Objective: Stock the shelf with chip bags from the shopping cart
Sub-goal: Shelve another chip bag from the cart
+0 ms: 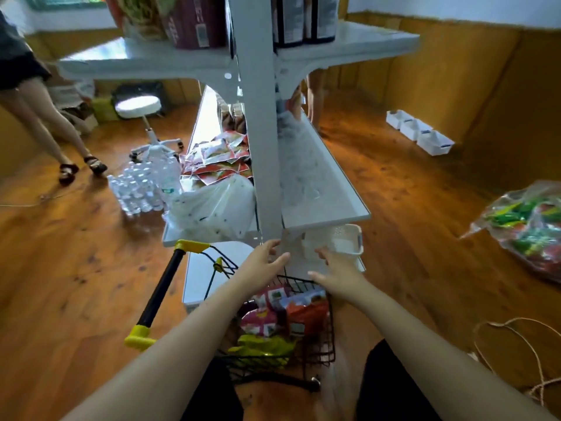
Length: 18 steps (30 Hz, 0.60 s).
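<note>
A small black wire shopping cart [329, 335] with a yellow and black handle [161, 293] stands right below me. Several chip bags lie in it: pink and red ones [264, 317], an orange one [306, 311] and a yellow-green one [261, 347]. A white double-sided shelf unit [258, 117] rises just beyond the cart. My left hand [262, 264] and my right hand [337, 275] both hover over the cart's far end, near the foot of the shelf post, fingers spread and holding nothing.
The left middle shelf holds red packets [218, 156] and a white plastic bag [212, 205]. A white basket [343, 240] sits low on the right. Water bottles [139, 186], a stool [138, 107] and a person's legs [57, 129] are at left. A clear bag of snacks [528, 229] lies on the floor at right.
</note>
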Tool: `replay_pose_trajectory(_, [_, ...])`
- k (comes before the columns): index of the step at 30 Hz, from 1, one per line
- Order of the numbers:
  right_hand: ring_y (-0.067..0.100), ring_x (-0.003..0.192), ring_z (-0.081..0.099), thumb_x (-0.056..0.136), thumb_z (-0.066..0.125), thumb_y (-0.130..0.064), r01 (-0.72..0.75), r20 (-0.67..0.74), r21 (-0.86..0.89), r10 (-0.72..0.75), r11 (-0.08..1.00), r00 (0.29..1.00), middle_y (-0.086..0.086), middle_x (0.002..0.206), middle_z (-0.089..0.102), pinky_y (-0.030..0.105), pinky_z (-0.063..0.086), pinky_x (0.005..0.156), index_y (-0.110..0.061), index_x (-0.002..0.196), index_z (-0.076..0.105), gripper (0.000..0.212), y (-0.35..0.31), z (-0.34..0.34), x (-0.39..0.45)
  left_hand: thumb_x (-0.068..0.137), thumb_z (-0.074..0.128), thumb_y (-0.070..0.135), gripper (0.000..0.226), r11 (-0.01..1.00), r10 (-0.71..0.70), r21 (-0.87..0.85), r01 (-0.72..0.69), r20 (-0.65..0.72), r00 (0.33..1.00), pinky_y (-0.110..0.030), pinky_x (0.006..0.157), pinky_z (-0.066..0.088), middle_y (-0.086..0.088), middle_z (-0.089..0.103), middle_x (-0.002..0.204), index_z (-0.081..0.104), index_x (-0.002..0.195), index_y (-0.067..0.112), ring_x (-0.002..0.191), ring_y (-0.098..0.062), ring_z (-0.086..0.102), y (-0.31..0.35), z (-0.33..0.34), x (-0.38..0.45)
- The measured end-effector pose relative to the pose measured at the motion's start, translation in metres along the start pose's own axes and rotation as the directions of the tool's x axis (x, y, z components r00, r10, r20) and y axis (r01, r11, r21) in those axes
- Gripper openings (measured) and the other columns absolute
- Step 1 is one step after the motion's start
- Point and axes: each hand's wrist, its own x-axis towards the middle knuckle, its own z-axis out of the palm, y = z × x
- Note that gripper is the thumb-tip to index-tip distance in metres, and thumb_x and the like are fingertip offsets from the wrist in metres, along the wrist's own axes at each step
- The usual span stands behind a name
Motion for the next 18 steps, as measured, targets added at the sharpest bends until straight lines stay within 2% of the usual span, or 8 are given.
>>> replay_pose_trajectory(3, [0.024,0.131,0.050,0.089,0.064,-0.036,0.080,0.150,-0.155,-0.057,0.985,0.987,0.007,0.145,0.051,0.036,0.042,0.106,-0.019,0.145,0.042,0.062,0.006,0.034,0.036,0.097,0.056,0.032,0.055,0.996,-0.055,0.080,0.048,0.080,0.995,-0.036,0.100,0.048,-0.010,0.053,0.139,0.042,0.146,0.013,0.125,-0.024,0.054,-0.036,0.017,0.024])
replay_pose_trajectory(7, [0.026,0.099,0.064,0.086,0.064,-0.026,0.266,0.281,-0.308,-0.180,0.914,0.943,0.003,0.106,0.066,0.039,0.053,0.081,-0.020,0.104,0.066,0.019,0.016,0.073,0.059,0.089,0.061,0.022,0.034,0.969,-0.130,0.237,0.071,0.245,0.961,-0.036,0.089,0.051,-0.010,0.058,0.118,0.058,0.121,0.010,0.103,-0.024,0.059,-0.076,0.038,0.044])
replay_pose_trajectory(9, [0.028,0.095,0.062,0.085,0.062,-0.019,0.353,0.340,-0.400,-0.220,0.846,0.914,0.004,0.104,0.060,0.038,0.052,0.074,-0.016,0.094,0.067,0.011,0.018,0.087,0.064,0.088,0.061,0.022,0.023,0.943,-0.146,0.331,0.022,0.355,0.923,-0.037,0.082,0.050,-0.011,0.060,0.109,0.059,0.107,0.010,0.092,-0.023,0.055,-0.079,0.040,0.051])
replay_pose_trajectory(11, [0.030,0.102,0.056,0.084,0.061,-0.016,0.450,0.354,-0.525,-0.295,0.722,0.887,0.007,0.113,0.055,0.036,0.047,0.071,-0.010,0.099,0.068,0.017,0.017,0.097,0.065,0.086,0.062,0.022,0.020,0.927,-0.167,0.375,0.002,0.408,0.898,-0.038,0.076,0.049,-0.011,0.063,0.101,0.059,0.099,0.007,0.091,-0.028,0.059,-0.077,0.037,0.056])
replay_pose_trajectory(13, [0.034,0.119,0.046,0.085,0.064,-0.024,0.522,0.380,-0.628,-0.358,0.577,0.853,0.010,0.132,0.050,0.038,0.040,0.082,-0.011,0.110,0.070,0.029,0.016,0.108,0.064,0.083,0.062,0.020,0.025,0.919,-0.164,0.394,-0.026,0.441,0.883,-0.040,0.077,0.051,-0.016,0.069,0.101,0.064,0.101,0.002,0.094,-0.033,0.063,-0.077,0.033,0.060])
replay_pose_trajectory(14, [0.035,0.132,0.036,0.087,0.063,-0.032,0.529,0.409,-0.660,-0.336,0.533,0.848,0.011,0.146,0.041,0.042,0.036,0.097,-0.014,0.118,0.069,0.037,0.017,0.114,0.063,0.082,0.062,0.018,0.024,0.917,-0.167,0.397,-0.028,0.448,0.878,-0.039,0.077,0.052,-0.016,0.070,0.100,0.067,0.100,0.003,0.094,-0.032,0.064,-0.078,0.031,0.061])
replay_pose_trajectory(16, [0.036,0.149,0.007,0.090,0.058,-0.050,0.513,0.463,-0.705,-0.230,0.490,0.856,0.012,0.164,0.013,0.054,0.009,0.119,-0.019,0.127,0.066,0.049,0.020,0.123,0.058,0.081,0.061,0.016,0.020,0.917,-0.184,0.399,-0.013,0.453,0.872,-0.036,0.072,0.053,-0.012,0.071,0.095,0.071,0.096,0.005,0.087,-0.029,0.065,-0.083,0.028,0.063])
replay_pose_trajectory(18, [0.037,0.150,-0.011,0.090,0.059,-0.049,0.498,0.482,-0.747,-0.158,0.439,0.862,0.014,0.165,-0.003,0.059,-0.011,0.118,-0.021,0.125,0.067,0.045,0.020,0.130,0.057,0.083,0.061,0.017,0.019,0.901,-0.210,0.432,-0.023,0.482,0.851,-0.032,0.061,0.049,-0.007,0.067,0.084,0.073,0.091,0.005,0.071,-0.025,0.059,-0.087,0.025,0.064])
